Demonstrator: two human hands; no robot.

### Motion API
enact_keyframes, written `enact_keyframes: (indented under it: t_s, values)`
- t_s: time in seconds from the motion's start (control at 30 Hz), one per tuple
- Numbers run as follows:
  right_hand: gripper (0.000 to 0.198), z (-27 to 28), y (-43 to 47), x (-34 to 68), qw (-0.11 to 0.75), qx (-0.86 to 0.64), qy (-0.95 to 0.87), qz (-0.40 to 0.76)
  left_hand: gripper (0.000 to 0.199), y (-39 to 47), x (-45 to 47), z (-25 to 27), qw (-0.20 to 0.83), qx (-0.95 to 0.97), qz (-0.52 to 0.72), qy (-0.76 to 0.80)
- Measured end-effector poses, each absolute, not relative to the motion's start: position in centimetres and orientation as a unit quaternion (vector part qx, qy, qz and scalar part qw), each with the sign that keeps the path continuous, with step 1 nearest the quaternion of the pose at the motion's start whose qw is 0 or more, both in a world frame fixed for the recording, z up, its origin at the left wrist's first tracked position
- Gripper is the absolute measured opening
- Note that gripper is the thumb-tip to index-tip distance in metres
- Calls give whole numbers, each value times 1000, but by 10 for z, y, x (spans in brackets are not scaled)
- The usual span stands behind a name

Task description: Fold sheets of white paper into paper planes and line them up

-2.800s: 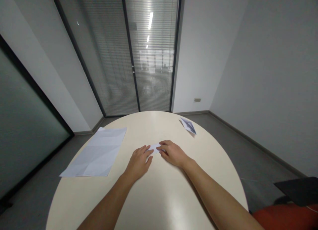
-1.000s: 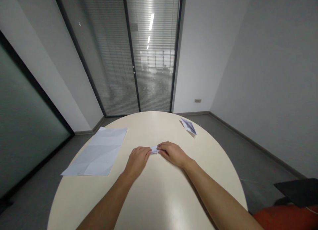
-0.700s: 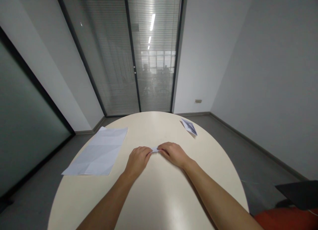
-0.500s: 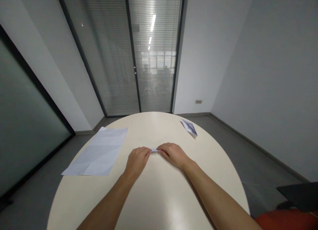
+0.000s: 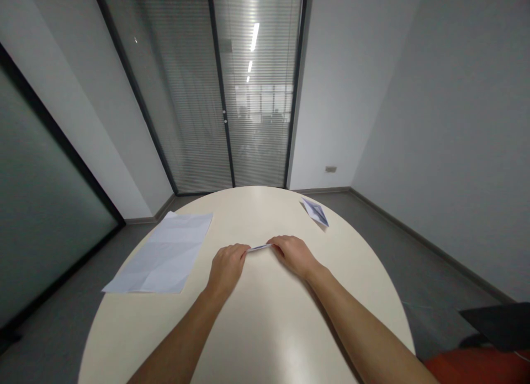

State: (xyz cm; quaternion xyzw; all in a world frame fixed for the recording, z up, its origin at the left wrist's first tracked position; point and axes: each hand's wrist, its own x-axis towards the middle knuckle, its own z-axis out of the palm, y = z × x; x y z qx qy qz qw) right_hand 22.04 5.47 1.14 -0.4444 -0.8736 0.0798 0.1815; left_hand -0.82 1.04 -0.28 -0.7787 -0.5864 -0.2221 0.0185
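Observation:
A narrow strip of folded paper [image 5: 260, 247] spans the gap between my two hands, over the middle of the round table. My left hand [image 5: 227, 265] pinches its left end between thumb and fingers. At the other end, my right hand [image 5: 293, 256] is closed on the paper, sitting slightly farther from me. The strip tilts up a little toward the right, and its ends are hidden by my fingers.
On the cream round table [image 5: 265, 317] a large creased white sheet [image 5: 165, 257] lies to the left. A folded paper piece [image 5: 316, 212] rests near the far right edge. Beyond the table's lower right are a dark panel [image 5: 497, 324] and something red [image 5: 480, 367].
My hands have moved slightly apart, so more of the folded paper shows between them. It now slants up to the right. The other papers have stayed in place.

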Motion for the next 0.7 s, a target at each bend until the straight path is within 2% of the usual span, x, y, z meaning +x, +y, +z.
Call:
enact_keyframes:
  t_s: [0.23, 0.47, 0.7]
  values:
    - [29, 12, 54, 223, 179, -461, -865, 85, 21, 12, -12, -3, 12, -771, -230, -594]
    - [17, 13, 53, 221, 180, -483, -853, 80, 25, 17, -17, -9, 43, -761, -269, -588]
    - [21, 15, 60, 229, 231, -554, -797, 65, 50, 22, -21, -24, 63, -737, -298, -604]
